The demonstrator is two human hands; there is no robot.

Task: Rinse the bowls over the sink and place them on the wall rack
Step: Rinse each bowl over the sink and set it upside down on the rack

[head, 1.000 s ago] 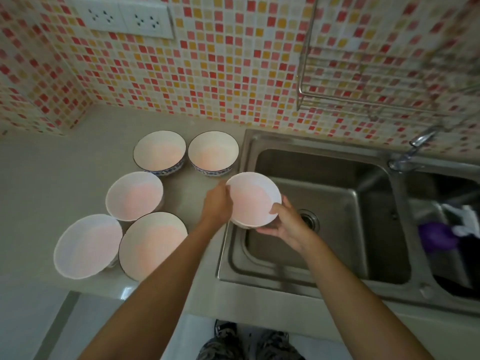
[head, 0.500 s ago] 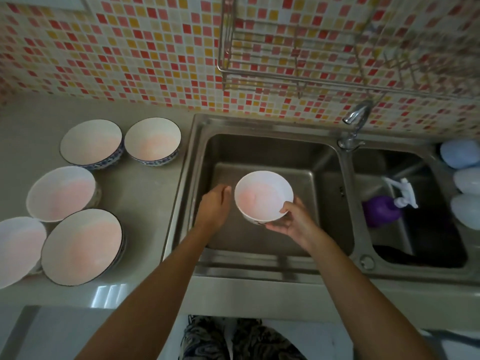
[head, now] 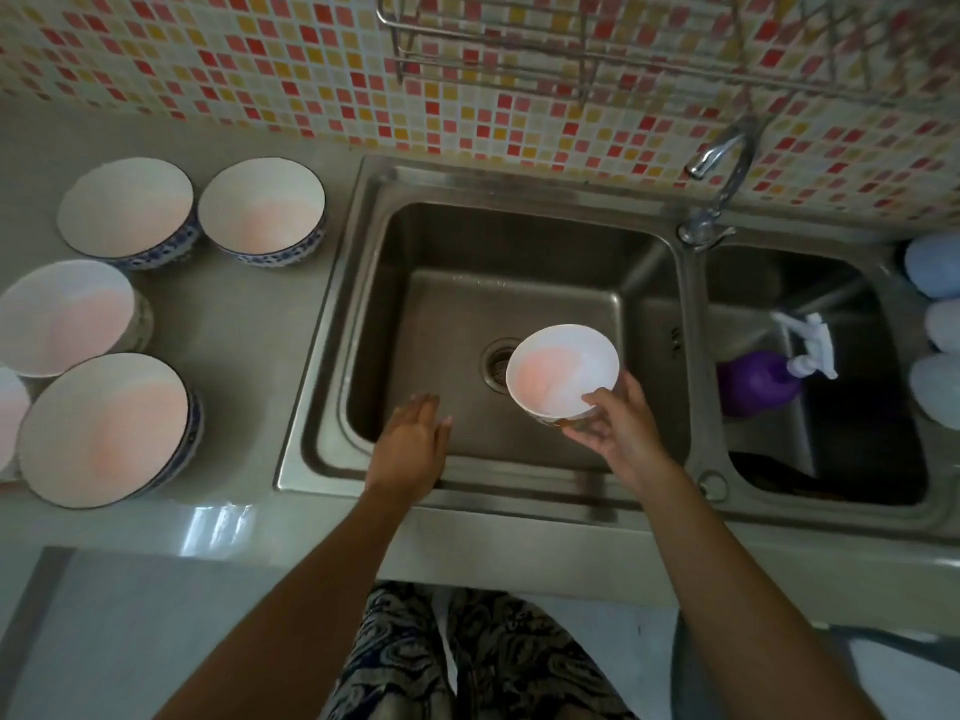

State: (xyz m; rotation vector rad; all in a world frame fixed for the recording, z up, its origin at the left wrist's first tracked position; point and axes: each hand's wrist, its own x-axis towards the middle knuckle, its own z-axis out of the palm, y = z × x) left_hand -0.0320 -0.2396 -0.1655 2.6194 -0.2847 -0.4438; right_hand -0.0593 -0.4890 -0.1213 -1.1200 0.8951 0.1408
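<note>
**One bowl held over the left basin, five waiting on the table**

Right hand [head: 615, 431]: fingers curled under and around the near rim of a white bowl [head: 563, 370], thumb on the inner edge. Bowl held upright, mouth up, slightly tipped, in the air above the sink [head: 332, 324], just right of the drain [head: 497, 365] in the left basin. Pinkish tint inside the bowl; whether it is wet I cannot tell.

Left hand [head: 413, 441]: open, fingers spread and extended, palm down, holding nothing. It hangs over the near-left corner of the same basin, apart from the bowl.

No water visible from the tap [head: 719, 163], which rises at the back of the sink on the divider between the two basins, spout curving toward the left basin.

Left of the sink, on the table [head: 244, 324]: five more bowls standing upright. Two blue-patterned ones at the back, the far-left bowl [head: 127, 207] and the one nearest the sink [head: 262, 210], side by side. In front, a plain bowl [head: 65, 317], a large dark-rimmed bowl [head: 106, 428], and a fifth bowl [head: 11, 413] cut off by the frame edge.

Right basin of the sink: a purple spray bottle [head: 758, 389] lying on its side, white nozzle pointing up and right.

Above the sink, on the mosaic tile wall [head: 208, 59]: the wire wall rack [head: 571, 54], no bowls seen on it.
</note>
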